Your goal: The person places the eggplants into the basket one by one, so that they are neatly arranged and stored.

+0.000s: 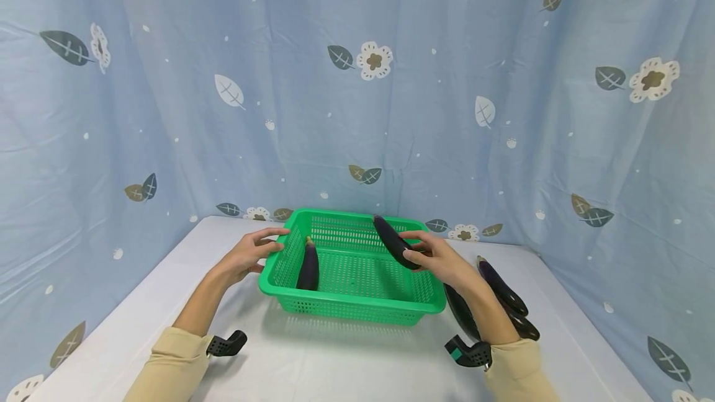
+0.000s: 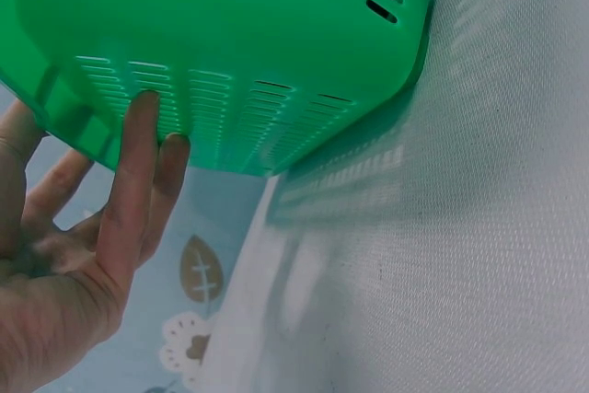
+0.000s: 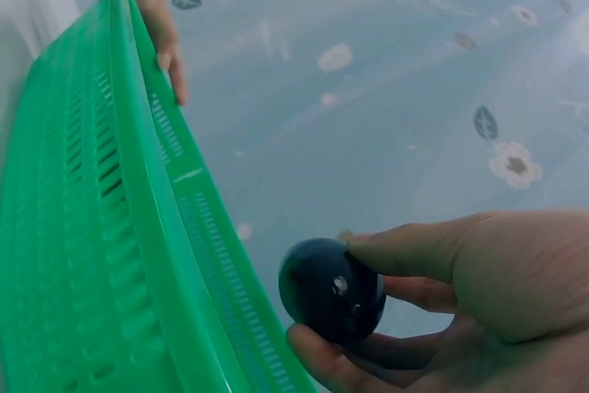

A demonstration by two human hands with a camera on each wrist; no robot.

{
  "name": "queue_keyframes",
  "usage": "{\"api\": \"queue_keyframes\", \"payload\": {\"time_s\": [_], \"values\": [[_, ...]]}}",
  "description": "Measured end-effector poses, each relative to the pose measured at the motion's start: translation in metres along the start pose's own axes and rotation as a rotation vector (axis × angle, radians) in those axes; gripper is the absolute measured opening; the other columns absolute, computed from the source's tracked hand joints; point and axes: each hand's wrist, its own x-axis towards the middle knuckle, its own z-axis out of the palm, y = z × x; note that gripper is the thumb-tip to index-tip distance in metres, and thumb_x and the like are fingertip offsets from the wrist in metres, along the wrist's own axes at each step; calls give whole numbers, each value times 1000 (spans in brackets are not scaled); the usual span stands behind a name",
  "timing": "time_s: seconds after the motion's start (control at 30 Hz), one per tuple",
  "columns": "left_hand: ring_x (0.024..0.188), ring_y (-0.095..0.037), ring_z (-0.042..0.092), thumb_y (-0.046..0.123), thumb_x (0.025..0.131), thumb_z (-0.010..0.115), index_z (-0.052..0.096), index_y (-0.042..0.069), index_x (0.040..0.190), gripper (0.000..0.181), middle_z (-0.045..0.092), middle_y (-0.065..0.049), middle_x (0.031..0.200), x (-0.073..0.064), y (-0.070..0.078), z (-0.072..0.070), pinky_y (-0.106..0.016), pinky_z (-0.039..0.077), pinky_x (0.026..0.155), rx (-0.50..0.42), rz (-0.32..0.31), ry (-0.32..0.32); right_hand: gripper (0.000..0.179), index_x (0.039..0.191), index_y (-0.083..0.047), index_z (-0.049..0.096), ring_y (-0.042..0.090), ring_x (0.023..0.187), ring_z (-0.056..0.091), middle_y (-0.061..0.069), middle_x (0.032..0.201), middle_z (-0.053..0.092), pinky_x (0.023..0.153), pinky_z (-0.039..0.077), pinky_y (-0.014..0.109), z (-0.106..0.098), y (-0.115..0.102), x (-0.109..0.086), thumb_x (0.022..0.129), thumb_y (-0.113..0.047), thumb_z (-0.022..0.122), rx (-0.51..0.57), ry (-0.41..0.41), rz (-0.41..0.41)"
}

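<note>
1. One dark purple eggplant [image 1: 393,241] is in the right hand [image 1: 432,256], held above the right part of the basket, tilted, its stem end pointing away and to the left
2. Fingers of that hand are bent in a pinch, thumb on one side and fingertips on the other, around the eggplant's thick rounded end
3. Left hand [image 1: 246,256]: fingers spread and fairly straight, some over the left rim and others against the slotted outer wall, touching the green plastic basket [image 1: 352,304]
4. Inside the basket, a second eggplant [image 1: 309,265] lies along the left wall, stem end away from the person
5. On the white counter [image 1: 313,361], right of the basket, are three more eggplants [image 1: 503,287], one partly hidden by the right forearm
6. Both beige sleeves [image 1: 181,355] have black wrist mounts [image 1: 228,344] at the cuffs
7. Behind hangs a blue curtain [image 1: 313,135] printed with leaves, flowers and white lettering
</note>
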Motion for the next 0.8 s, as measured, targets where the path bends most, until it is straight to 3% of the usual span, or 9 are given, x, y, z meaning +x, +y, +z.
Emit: {"api": "queue_keyframes", "payload": {"time_s": [0.2,0.6,0.8], "values": [[137,-41,41,32,97,62,44,18,148,55,30,-19,158,0,1,0,-47,57,83,-5,4,-2,48,146,-12,45,36,123,58,21,144,48,91,56,44,9,-5,8,100,-22,57,30,-24,17],[141,-43,35,34,96,64,44,18,148,57,28,-18,159,1,-1,-1,-48,56,84,-3,4,-3,50,147,-8,43,34,115,62,26,138,51,85,58,38,23,-2,20,101,-22,56,50,-93,23],[142,-43,34,33,97,63,44,19,148,57,29,-18,159,2,-2,-1,-48,56,85,-3,1,-2,48,145,-8,45,33,114,62,25,134,53,87,57,42,28,-2,22,100,-21,58,101,-93,92]]}}
